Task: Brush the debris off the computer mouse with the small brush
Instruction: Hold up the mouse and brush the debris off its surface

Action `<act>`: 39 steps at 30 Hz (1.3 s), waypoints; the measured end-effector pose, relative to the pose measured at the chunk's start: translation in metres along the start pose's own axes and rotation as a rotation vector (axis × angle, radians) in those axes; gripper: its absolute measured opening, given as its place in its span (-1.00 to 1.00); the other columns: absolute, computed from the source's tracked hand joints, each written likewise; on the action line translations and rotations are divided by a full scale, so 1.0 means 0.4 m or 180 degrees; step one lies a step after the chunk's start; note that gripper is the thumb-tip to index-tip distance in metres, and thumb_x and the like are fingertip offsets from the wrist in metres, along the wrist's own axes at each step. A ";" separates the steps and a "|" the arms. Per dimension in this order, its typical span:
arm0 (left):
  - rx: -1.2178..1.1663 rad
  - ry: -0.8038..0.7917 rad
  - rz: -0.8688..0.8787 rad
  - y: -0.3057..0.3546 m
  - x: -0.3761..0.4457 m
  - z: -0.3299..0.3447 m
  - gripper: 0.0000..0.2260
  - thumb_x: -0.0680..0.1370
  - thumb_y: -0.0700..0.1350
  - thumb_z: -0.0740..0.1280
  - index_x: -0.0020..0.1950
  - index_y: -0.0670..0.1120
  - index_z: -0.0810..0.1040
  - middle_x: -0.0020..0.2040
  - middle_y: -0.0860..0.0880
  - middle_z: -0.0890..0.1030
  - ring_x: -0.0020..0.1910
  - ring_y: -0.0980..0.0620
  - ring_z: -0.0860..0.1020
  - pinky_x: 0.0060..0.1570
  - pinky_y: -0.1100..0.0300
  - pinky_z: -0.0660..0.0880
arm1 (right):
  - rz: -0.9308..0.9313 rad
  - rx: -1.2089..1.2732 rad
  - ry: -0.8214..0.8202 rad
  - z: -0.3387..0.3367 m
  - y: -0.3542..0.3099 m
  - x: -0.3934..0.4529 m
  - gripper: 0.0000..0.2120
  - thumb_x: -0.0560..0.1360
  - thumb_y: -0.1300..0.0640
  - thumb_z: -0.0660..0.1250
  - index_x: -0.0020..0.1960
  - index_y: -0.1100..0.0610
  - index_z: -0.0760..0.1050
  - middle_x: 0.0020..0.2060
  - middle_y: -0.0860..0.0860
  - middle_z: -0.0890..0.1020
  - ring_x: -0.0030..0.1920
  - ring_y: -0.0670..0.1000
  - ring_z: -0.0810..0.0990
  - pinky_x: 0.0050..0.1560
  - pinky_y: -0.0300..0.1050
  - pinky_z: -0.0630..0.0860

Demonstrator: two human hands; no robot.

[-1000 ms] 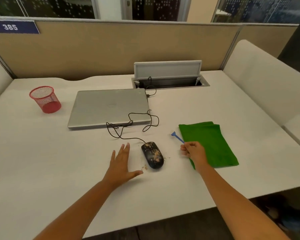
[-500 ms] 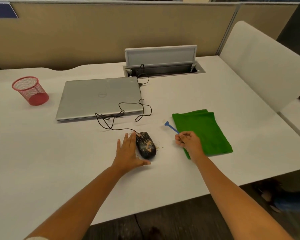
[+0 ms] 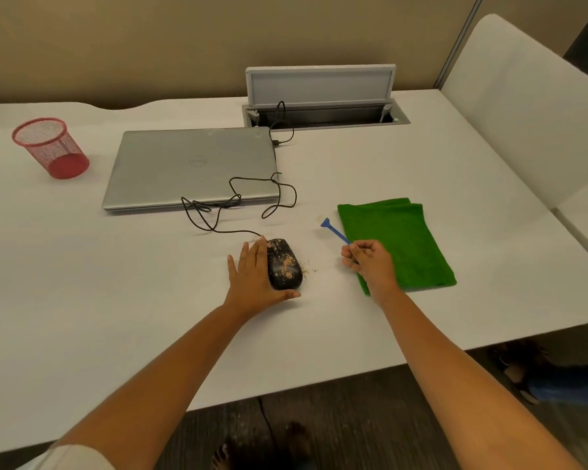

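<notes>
A black corded computer mouse [image 3: 285, 264] speckled with tan debris lies on the white desk [image 3: 116, 300]. My left hand [image 3: 256, 278] rests flat against the mouse's left side, fingers straight, thumb along its near end. My right hand [image 3: 370, 262] pinches the handle of the small blue brush [image 3: 333, 229], whose head points up and left, a hand's width to the right of the mouse. Some crumbs [image 3: 309, 269] lie on the desk just right of the mouse.
A folded green cloth [image 3: 408, 239] lies under and right of my right hand. A closed silver laptop [image 3: 190, 167] sits behind the mouse, the mouse's cable [image 3: 231, 201] looping over it. A red mesh cup [image 3: 50, 147] stands far left. An open cable hatch [image 3: 323, 96] is at the back.
My left hand moved right from the bare desk until it touches the mouse's left side. My right hand kept its hold on the brush. The camera tilted down and closer.
</notes>
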State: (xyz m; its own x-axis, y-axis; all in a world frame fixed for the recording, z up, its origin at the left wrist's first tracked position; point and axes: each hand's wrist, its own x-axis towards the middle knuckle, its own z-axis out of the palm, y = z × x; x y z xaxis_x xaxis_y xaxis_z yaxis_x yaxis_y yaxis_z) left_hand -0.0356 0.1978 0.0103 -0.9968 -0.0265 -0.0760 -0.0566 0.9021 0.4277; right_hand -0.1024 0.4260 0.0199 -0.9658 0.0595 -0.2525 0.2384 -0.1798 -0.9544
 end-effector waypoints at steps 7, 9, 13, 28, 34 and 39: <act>0.0196 0.0191 0.0020 0.003 0.008 0.008 0.11 0.21 0.47 0.27 0.49 -0.13 -0.12 0.46 -0.16 0.13 0.45 -0.11 0.02 0.36 -0.14 -0.26 | -0.0004 0.0008 -0.0054 -0.001 0.000 0.001 -0.94 0.51 0.32 0.26 -0.08 0.20 0.42 -0.20 0.11 0.64 -0.24 -0.08 0.67 -0.25 -0.28 0.58; 0.0184 0.0196 0.0047 0.003 0.009 0.007 0.10 0.22 0.45 0.28 0.49 -0.14 -0.12 0.45 -0.17 0.16 0.44 -0.12 0.05 0.37 -0.14 -0.24 | 0.0021 0.0022 -0.0043 0.000 -0.001 -0.001 -0.94 0.51 0.32 0.26 -0.09 0.20 0.42 -0.20 0.11 0.64 -0.24 -0.08 0.66 -0.25 -0.27 0.58; 0.0131 -0.0019 0.0148 -0.002 0.013 0.002 0.12 0.20 0.47 0.26 0.48 -0.07 -0.23 0.50 -0.12 0.01 0.47 -0.09 -0.09 0.37 -0.14 -0.23 | 0.0105 0.0011 0.0028 0.006 -0.008 -0.003 -0.93 0.51 0.33 0.25 -0.09 0.19 0.42 -0.20 0.11 0.63 -0.24 -0.07 0.65 -0.26 -0.27 0.59; -0.0578 0.0359 0.0315 -0.007 -0.036 -0.035 0.12 0.13 0.38 0.36 0.47 0.06 -0.20 0.36 -0.10 0.26 0.35 -0.08 0.19 0.37 -0.11 -0.11 | 0.0847 0.0523 -0.0168 0.012 -0.052 -0.032 -0.96 0.53 0.31 0.23 -0.08 0.24 0.44 -0.16 0.14 0.62 -0.22 -0.05 0.64 -0.24 -0.22 0.61; -0.0584 0.0600 0.0425 -0.069 -0.144 -0.106 0.10 0.15 0.34 0.40 0.46 0.10 -0.21 0.37 -0.12 0.25 0.32 -0.10 0.21 0.37 -0.23 0.02 | 0.0952 0.0585 -0.0302 0.027 -0.029 -0.104 -0.94 0.53 0.31 0.22 -0.10 0.23 0.45 -0.15 0.15 0.62 -0.27 -0.07 0.65 -0.27 -0.22 0.60; -0.0572 0.0695 0.0399 -0.136 -0.254 -0.156 0.07 0.16 0.31 0.43 0.45 0.10 -0.17 0.38 -0.13 0.23 0.30 -0.12 0.21 0.32 -0.27 0.11 | 0.0924 0.0603 -0.0081 0.076 -0.015 -0.185 -0.93 0.53 0.32 0.23 -0.12 0.23 0.46 -0.19 0.15 0.61 -0.32 -0.06 0.64 -0.29 -0.21 0.61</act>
State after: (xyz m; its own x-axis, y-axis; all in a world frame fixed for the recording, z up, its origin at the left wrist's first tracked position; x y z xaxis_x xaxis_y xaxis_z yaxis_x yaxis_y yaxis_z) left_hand 0.0652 0.1246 0.0510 -0.9842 -0.0294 0.1746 0.0778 0.8141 0.5754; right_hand -0.0354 0.3931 0.0492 -0.8633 -0.0449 -0.5027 0.4826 -0.3650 -0.7962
